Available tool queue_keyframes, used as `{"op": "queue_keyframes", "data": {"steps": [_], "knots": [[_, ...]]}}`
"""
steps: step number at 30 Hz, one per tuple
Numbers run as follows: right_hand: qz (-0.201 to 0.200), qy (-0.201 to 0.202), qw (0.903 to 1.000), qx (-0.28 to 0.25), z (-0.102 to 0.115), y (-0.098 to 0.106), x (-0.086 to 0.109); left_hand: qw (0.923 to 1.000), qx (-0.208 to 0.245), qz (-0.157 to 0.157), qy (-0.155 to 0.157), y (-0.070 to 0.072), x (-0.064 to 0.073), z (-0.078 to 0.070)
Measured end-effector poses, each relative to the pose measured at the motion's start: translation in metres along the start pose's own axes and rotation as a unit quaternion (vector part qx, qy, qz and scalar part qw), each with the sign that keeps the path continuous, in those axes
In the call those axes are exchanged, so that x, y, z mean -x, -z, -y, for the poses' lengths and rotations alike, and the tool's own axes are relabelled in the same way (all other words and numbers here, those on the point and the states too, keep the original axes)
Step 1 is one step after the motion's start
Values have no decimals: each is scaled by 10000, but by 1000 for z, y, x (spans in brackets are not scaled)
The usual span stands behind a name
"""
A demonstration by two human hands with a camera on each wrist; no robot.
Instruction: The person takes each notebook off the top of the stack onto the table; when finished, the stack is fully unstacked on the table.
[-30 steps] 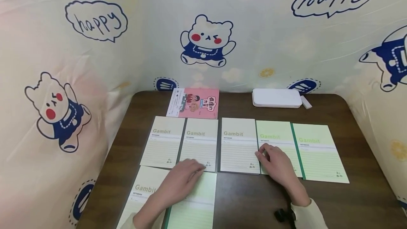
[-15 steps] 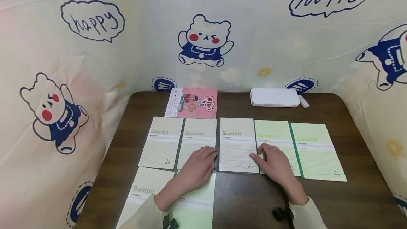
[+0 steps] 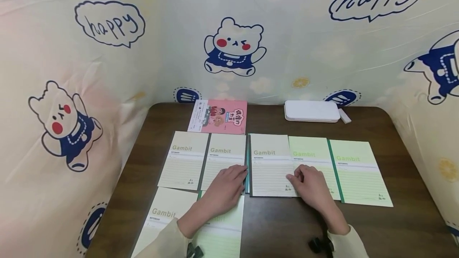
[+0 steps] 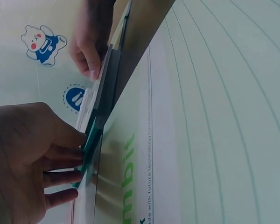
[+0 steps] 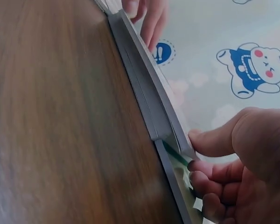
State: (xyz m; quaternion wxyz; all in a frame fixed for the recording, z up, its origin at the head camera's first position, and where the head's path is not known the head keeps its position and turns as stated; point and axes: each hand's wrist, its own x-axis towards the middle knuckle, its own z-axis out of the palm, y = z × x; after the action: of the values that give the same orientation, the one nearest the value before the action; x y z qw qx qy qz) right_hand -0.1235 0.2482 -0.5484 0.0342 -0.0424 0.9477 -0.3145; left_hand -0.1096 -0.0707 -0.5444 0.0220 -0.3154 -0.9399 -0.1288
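Note:
In the head view my right hand [image 3: 312, 186] is at the right edge of a cream notebook [image 3: 269, 182] lettered Gambit. The right wrist view shows my thumb above that edge and curled fingers below it, pinching the raised corner. This notebook overlaps the light green notebook [image 3: 308, 144] to its right. A teal spine [image 3: 247, 186] shows beneath its left side, belonging to a notebook mostly hidden under it. My left hand [image 3: 224, 192] lies over a cream notebook [image 3: 227, 144], its extended fingertips touching the teal spine; its palm is hidden from above.
Another green notebook [image 3: 360, 174] lies at the right, and a cream one [image 3: 184, 160] at the left. Two more lie nearer the front left. Behind them are a pink book [image 3: 229, 116], a white case [image 3: 312, 110] and a small white block [image 3: 345, 116]. Printed cloth surrounds the brown table.
My left hand has moved right and forward to the gap between the notebooks. The middle cream notebook has shifted slightly right, uncovering the teal spine. My right hand has stayed by its edge.

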Motion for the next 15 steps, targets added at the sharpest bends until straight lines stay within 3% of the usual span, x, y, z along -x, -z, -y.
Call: {"op": "queue_keyframes", "data": {"steps": [6, 15], "knots": [[94, -379, 9987, -323, 2, 4, 4, 9999, -77, 19, 94, -1, -6, 1], [276, -943, 9915, -854, 3, 10, 13, 9986, 349, -108, 374, -5, -9, 3]]}}
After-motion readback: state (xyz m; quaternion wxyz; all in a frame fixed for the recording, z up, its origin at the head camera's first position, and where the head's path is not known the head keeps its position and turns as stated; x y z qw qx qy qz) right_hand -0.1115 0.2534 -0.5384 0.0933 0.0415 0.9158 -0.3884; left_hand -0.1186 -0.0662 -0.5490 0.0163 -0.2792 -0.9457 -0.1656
